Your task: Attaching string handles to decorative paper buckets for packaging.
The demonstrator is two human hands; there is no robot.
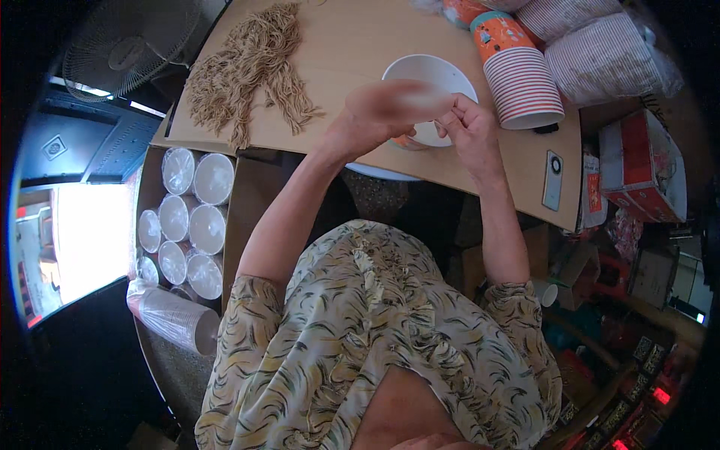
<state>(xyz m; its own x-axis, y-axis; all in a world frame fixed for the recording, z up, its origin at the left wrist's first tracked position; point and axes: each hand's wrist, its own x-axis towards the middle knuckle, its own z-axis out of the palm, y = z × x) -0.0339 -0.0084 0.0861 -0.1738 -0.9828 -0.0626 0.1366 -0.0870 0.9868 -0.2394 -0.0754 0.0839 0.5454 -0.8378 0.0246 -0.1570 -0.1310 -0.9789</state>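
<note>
A paper cup (431, 79), white inside with an orange outer wall, is held over the near edge of the cardboard tabletop (352, 37). My left hand (382, 109) is blurred and curls over the cup's near left rim. My right hand (471, 129) pinches the rim on the right side with its fingertips. What the fingers hold besides the cup cannot be made out. A pile of tan cords (251, 67) lies on the tabletop to the left of my left hand.
A stack of orange and striped paper cups (521, 79) lies right of the held cup, with wrapped stacks (611, 56) behind. A phone (553, 178) lies near the table's right edge. A box of wrapped cup stacks (187, 225) stands lower left, red cartons (641, 165) at right, a fan (124, 49) top left.
</note>
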